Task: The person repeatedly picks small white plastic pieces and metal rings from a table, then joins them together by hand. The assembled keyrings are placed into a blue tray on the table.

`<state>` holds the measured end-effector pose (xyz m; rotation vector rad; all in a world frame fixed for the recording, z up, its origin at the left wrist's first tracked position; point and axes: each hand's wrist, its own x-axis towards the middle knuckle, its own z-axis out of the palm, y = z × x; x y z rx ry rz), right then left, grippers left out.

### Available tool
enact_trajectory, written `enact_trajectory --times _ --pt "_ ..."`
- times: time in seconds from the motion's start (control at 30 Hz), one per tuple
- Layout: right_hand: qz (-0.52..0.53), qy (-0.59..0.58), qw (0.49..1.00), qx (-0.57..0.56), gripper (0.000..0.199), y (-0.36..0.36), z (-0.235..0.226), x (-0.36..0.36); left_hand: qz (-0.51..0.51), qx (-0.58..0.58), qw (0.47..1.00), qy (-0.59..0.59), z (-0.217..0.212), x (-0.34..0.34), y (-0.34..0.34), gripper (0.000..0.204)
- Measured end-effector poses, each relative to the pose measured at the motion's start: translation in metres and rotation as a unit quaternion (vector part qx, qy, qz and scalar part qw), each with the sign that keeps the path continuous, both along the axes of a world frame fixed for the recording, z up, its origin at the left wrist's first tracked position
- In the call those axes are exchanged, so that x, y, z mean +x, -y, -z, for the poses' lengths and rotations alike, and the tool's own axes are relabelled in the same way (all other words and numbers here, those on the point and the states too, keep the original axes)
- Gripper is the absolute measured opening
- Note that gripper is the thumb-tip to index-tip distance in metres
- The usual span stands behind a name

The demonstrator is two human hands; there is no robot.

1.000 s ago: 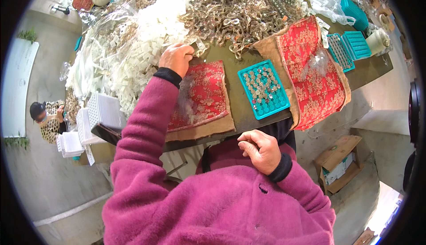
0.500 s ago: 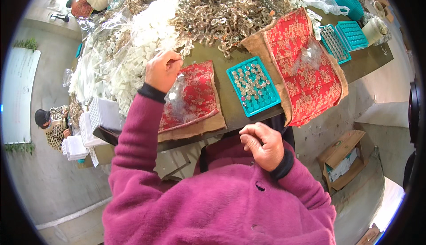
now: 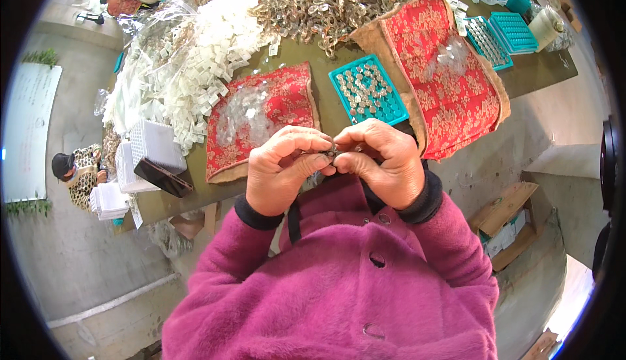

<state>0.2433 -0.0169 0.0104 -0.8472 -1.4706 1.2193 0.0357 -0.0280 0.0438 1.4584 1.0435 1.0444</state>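
Observation:
My left hand (image 3: 277, 167) and my right hand (image 3: 391, 167) meet in front of my chest, near the table's front edge. Both are closed, thumbs and fingertips pinching one small dark shiny piece (image 3: 331, 152) between them. Fingers cover most of it, so its kind cannot be made out. Just beyond my right hand lies a teal tray (image 3: 391, 110) of round cups, many filled with small round shiny pieces. Beyond my left hand, a red floral cloth (image 3: 291, 86) carries a scatter of clear plastic bits (image 3: 244, 117).
White tags (image 3: 202, 66) heap up at the left, and a pile of shiny ring-like pieces (image 3: 313, 8) lies at the back. Another red floral cloth (image 3: 460, 122) hangs over the edge at right, near more teal trays (image 3: 515, 32). White racks (image 3: 155, 145) and a dark phone-like slab (image 3: 163, 176) stand left.
My left hand has come back from beside the tags toward my chest. My right hand has moved slightly up to meet it, and both now pinch the small piece.

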Motion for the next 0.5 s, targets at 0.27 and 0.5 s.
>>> enact_trajectory --times 0.27,0.5 --pt "0.032 -0.005 0.995 -0.093 0.014 0.032 0.009 0.018 -0.021 0.048 0.999 0.006 0.023 0.026 0.022 0.017" --pt "0.050 0.133 0.990 -0.017 0.004 0.033 0.008 0.024 -0.017 0.248 0.946 -0.208 0.024 0.036 0.021 0.016"
